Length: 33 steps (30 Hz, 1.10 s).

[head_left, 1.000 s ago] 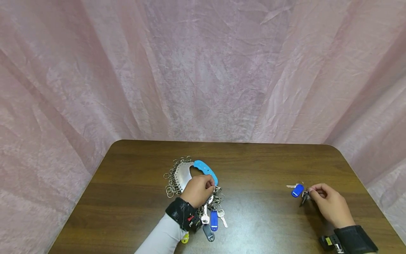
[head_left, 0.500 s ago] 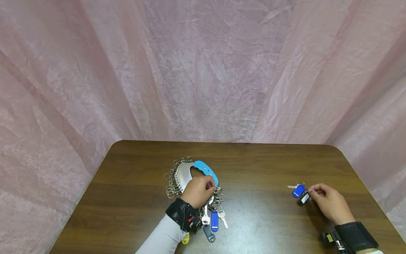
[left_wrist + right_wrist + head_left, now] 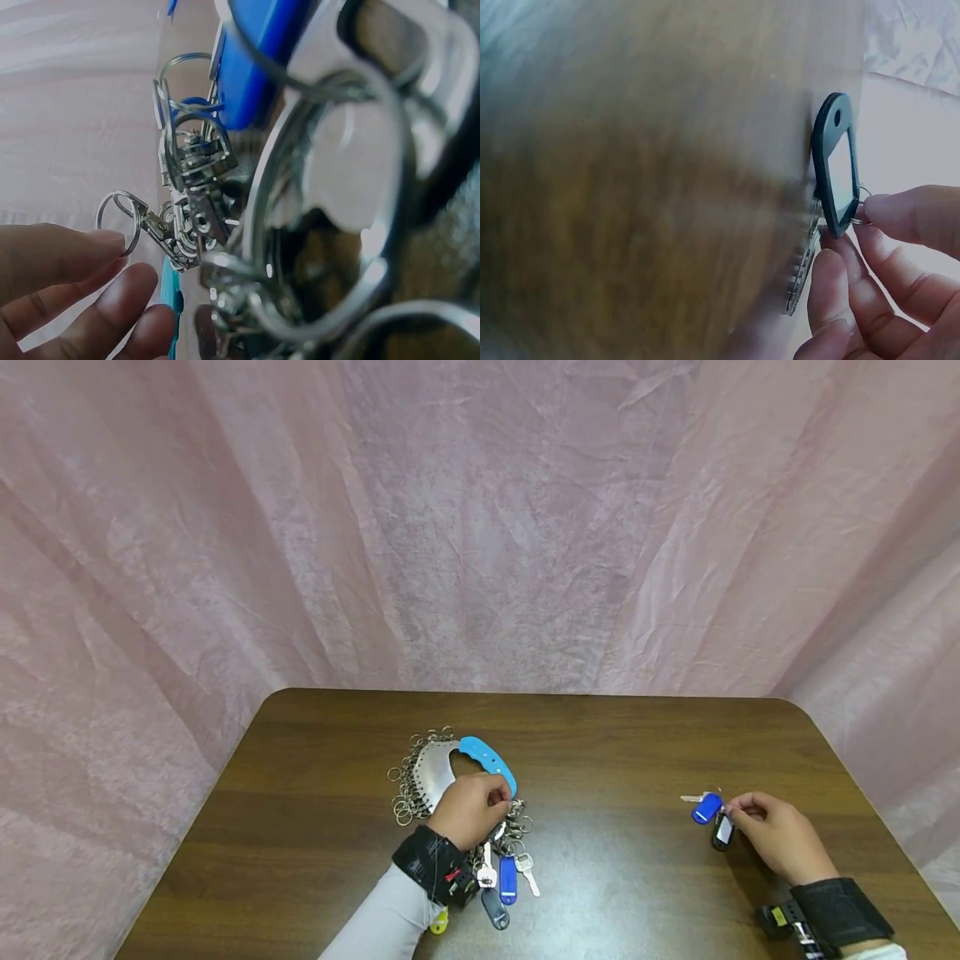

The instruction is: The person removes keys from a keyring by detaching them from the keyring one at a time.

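My left hand (image 3: 468,810) reaches over a metal key carrier (image 3: 433,768) with a blue handle (image 3: 487,758) and pinches one small split ring (image 3: 133,217) at its edge. Keys and tags spread from the carrier's near side, among them a blue tag (image 3: 507,880), a grey tag (image 3: 495,908) and silver keys (image 3: 527,872). At the right, my right hand (image 3: 780,835) pinches the ring of a black key tag (image 3: 723,832) with a white label. In the right wrist view, a toothed key (image 3: 802,270) shows beside the black tag (image 3: 834,172).
A blue tag (image 3: 707,808) with a silver key (image 3: 692,798) lies beside the black tag. Part of a yellow tag (image 3: 439,922) shows by the left sleeve. The brown wooden table (image 3: 615,760) ends at a pink curtain (image 3: 525,527).
The black tag has turned, so its white label now faces up and it points nearer the table's front. My left hand has kept its hold on the carrier's ring.
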{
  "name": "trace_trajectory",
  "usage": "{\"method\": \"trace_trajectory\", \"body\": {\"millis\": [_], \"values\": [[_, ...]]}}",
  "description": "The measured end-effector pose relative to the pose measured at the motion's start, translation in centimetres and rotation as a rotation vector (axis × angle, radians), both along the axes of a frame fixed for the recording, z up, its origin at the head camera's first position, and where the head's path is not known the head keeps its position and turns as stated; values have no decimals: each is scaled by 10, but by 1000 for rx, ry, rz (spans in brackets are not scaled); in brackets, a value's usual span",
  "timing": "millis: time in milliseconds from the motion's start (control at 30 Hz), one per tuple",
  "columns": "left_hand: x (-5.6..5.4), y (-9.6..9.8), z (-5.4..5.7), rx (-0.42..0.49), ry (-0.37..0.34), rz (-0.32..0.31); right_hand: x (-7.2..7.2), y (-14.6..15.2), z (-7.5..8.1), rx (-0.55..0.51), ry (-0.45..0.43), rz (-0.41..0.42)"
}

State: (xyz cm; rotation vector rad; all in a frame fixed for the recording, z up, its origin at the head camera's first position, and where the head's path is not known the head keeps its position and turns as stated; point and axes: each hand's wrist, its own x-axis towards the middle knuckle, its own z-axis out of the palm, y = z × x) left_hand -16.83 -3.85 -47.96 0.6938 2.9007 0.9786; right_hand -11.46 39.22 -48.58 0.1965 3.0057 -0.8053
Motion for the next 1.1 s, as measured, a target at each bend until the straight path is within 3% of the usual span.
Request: {"method": "trace_trajectory", "body": {"millis": [233, 700, 900, 1100], "values": [[0, 1, -2, -7, 35, 14, 0, 0, 3, -11, -18, -1], [2, 1, 4, -19, -25, 10, 0, 0, 5, -35, -49, -25], [3, -2, 4, -54, -36, -50, 4, 1, 3, -38, -37, -36], [5, -4, 8, -103, -36, -114, 6, -5, 8, -17, 61, -51]]}}
